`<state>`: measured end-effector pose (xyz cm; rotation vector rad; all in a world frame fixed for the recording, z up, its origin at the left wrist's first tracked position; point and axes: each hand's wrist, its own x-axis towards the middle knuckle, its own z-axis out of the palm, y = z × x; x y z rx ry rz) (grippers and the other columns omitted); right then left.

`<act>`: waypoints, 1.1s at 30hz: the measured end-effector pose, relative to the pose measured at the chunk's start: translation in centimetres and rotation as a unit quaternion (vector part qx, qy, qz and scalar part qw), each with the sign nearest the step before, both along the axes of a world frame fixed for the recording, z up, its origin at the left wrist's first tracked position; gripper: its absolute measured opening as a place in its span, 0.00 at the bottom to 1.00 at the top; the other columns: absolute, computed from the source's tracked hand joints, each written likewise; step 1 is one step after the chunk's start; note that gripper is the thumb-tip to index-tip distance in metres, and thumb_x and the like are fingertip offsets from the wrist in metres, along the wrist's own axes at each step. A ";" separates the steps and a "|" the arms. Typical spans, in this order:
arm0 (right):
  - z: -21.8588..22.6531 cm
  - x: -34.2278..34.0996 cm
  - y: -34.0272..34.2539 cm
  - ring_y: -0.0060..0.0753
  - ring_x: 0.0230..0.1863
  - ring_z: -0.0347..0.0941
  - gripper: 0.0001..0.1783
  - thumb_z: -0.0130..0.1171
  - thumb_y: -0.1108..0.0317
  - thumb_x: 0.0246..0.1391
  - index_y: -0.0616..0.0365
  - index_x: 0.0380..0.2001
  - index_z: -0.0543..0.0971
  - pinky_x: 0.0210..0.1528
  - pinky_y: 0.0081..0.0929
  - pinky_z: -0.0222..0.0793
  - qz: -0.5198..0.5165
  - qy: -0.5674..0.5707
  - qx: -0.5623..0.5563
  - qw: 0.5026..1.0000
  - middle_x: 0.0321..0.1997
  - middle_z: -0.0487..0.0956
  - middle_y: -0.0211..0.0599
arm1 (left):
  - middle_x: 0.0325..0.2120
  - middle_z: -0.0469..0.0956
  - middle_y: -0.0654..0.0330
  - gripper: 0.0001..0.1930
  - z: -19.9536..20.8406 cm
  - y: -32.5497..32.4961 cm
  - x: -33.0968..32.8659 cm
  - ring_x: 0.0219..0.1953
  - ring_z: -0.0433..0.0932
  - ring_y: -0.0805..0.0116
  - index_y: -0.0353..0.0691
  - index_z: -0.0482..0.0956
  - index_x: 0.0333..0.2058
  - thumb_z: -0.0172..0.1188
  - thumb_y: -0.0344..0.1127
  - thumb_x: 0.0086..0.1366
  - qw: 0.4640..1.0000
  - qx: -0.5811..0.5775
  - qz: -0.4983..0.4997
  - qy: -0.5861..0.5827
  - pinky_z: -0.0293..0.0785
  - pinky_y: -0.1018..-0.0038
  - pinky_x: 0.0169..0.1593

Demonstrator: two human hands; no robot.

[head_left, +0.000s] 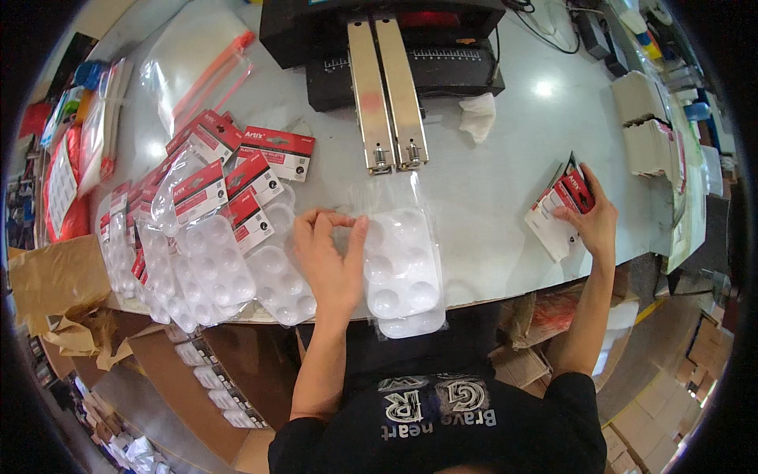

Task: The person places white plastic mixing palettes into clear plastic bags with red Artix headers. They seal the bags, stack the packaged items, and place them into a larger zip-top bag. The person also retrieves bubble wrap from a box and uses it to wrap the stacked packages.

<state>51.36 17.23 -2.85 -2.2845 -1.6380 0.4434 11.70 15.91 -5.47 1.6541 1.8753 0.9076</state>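
Pale and wide, the worktable [489,189] carries a black machine [292,31] at its far side, from which two metal arms [367,95] point toward the person. On the left, many bagged palettes [217,265] with red headers [200,191] lie in a loose heap; it reaches the near edge, so I think that a small push of the left forearm [320,367] could send some of them down. White palettes [406,265] in clear film [395,191] lie in the middle, just in front of the metal arms, one partly over another, and their near ends pass beyond the table edge. For this reason they could, in my judgement, tip or slide off toward the person. The thin film could also crease, if it is pulled unevenly. Folded cards [578,191], red and white, are well apart at the right; they look not quite even together, so a weak hold could let one slip out. The right hand [598,220] is closed on these cards, with the thumb across the front. The left hand [325,259] has thumb and forefinger nearly together at the left edge of the upper palette, seemingly touching it; whether they pinch the film, I cannot tell.
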 end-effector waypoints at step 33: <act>6.4 -16.4 2.2 0.19 0.23 0.74 0.18 0.71 0.61 0.44 0.65 0.33 0.81 0.28 0.20 0.70 0.194 0.346 -0.123 0.910 0.23 0.81 0.36 | 0.24 0.79 0.65 0.10 6.3 -2.0 1.4 0.27 0.70 0.82 0.29 0.79 0.37 0.56 0.32 0.66 0.937 -0.068 0.049 -0.339 0.66 0.85 0.32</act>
